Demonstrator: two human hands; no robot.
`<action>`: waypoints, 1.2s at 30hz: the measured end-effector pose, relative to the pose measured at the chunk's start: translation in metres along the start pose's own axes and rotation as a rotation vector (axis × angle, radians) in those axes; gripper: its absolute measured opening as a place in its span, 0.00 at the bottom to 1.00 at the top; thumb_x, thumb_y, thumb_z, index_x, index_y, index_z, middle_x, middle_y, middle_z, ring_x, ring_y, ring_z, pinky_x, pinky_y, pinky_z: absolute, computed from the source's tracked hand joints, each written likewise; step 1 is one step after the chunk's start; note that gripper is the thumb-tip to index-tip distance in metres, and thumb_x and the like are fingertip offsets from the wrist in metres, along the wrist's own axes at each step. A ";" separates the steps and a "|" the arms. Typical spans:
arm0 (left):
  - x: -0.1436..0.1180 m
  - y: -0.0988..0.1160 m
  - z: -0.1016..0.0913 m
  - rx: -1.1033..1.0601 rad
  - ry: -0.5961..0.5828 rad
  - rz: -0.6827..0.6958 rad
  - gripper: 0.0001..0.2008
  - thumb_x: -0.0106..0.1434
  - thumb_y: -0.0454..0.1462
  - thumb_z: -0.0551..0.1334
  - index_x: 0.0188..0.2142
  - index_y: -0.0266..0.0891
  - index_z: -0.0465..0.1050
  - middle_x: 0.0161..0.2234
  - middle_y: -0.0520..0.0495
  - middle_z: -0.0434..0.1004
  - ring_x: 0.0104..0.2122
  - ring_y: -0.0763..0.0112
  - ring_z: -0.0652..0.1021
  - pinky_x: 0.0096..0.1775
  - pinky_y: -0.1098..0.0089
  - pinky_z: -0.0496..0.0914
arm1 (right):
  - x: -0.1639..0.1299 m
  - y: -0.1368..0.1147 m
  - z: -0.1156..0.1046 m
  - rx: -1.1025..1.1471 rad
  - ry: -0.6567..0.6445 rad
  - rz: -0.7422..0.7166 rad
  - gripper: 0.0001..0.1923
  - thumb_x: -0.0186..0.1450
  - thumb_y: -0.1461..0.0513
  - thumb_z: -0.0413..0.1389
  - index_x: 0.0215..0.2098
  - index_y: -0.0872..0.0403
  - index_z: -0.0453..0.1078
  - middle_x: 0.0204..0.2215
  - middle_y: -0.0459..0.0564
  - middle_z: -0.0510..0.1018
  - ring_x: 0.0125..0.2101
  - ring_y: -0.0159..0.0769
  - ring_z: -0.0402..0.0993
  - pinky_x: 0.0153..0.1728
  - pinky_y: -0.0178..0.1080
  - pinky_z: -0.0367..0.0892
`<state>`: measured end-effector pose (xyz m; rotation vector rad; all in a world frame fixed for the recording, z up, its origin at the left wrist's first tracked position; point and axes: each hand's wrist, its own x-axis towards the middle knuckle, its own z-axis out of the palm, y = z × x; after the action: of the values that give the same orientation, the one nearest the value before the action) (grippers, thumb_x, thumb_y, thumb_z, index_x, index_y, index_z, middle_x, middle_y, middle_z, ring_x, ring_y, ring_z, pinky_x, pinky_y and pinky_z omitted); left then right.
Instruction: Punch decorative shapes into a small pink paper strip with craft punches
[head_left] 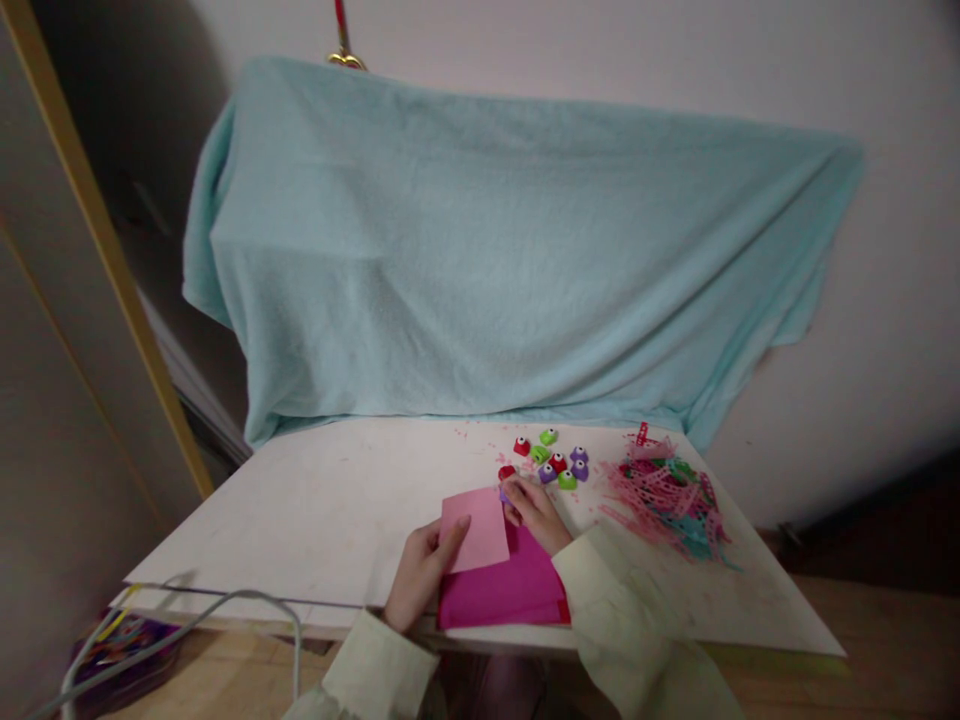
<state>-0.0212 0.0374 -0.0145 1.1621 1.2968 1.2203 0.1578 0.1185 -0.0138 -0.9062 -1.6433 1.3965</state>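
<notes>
My left hand (421, 572) holds a light pink sheet of paper (474, 530) by its lower left edge, thumb on top. My right hand (534, 510) grips a small purple craft punch (504, 494) at the sheet's upper right corner. Under the pink sheet lies a stack of magenta paper (502, 592) at the near edge of the white tabletop (315, 510). Several small punches in red, green and purple (553, 460) sit just beyond my right hand.
A heap of punched pink, green and teal paper strips (667, 495) lies to the right. A light blue blanket (495, 250) drapes over something behind the table. A grey cable (225, 605) loops off the near left edge, above a tub of coloured items (120, 650).
</notes>
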 end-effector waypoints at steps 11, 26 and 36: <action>0.001 -0.001 0.000 0.068 -0.036 0.066 0.24 0.55 0.54 0.57 0.27 0.32 0.72 0.24 0.48 0.72 0.25 0.69 0.69 0.26 0.74 0.61 | -0.006 -0.007 0.000 -0.023 -0.052 0.016 0.17 0.57 0.50 0.57 0.26 0.55 0.64 0.21 0.41 0.60 0.23 0.28 0.56 0.23 0.32 0.51; 0.003 -0.009 -0.001 0.113 -0.067 0.083 0.23 0.56 0.54 0.57 0.25 0.33 0.70 0.23 0.50 0.68 0.24 0.71 0.66 0.26 0.74 0.59 | -0.006 -0.010 -0.001 -0.089 -0.040 -0.029 0.15 0.58 0.51 0.56 0.29 0.55 0.67 0.23 0.42 0.62 0.25 0.30 0.58 0.27 0.33 0.53; 0.003 -0.010 0.000 0.095 -0.075 0.071 0.24 0.55 0.54 0.57 0.25 0.33 0.71 0.23 0.50 0.68 0.23 0.72 0.65 0.25 0.74 0.58 | -0.006 -0.009 -0.001 -0.092 -0.028 -0.029 0.14 0.59 0.52 0.56 0.31 0.55 0.69 0.23 0.43 0.64 0.26 0.31 0.59 0.27 0.33 0.54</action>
<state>-0.0219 0.0397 -0.0241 1.3192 1.2781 1.1654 0.1609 0.1125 -0.0054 -0.9144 -1.7470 1.3286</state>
